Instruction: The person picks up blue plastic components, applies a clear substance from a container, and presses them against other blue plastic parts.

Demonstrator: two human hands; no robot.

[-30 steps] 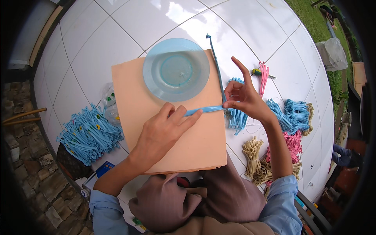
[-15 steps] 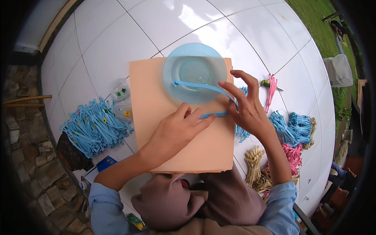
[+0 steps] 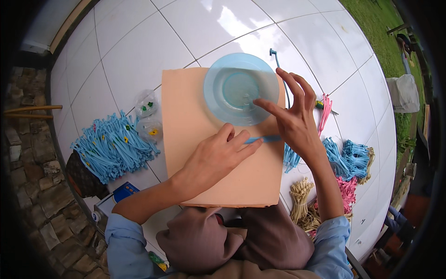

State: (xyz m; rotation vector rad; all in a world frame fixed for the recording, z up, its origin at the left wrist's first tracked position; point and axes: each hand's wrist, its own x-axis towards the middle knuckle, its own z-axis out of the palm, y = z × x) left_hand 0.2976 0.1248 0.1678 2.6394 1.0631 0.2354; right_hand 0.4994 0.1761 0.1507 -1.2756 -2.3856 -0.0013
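Observation:
A narrow blue strip [image 3: 266, 139] lies partly flat on the peach-coloured board [image 3: 223, 186] in front of me. My left hand [image 3: 211, 153] presses its end to the board with bent fingers. My right hand [image 3: 297, 123] grips the strip farther right, the thumb hidden behind the hand and the other fingers spread. Beyond that hand the strip's loose part rises, its curled tip [image 3: 273, 52] up past the board's far right corner. A round translucent blue bowl [image 3: 217, 88] stands on the board's far part, next to my right fingertips.
Left of the board lies a heap of blue strips [image 3: 114, 151] with small coloured pieces, beside clear bags [image 3: 147, 130]. Blue bundles [image 3: 355, 156], beige bundles [image 3: 302, 193], pink bundles [image 3: 347, 188] and a green-handled tool [image 3: 319, 104] lie to the right on white tiles.
The strip's knotted end has swung from over the bowl to up and right, outside the board. My right hand has turned slightly; my left hand stays on the strip.

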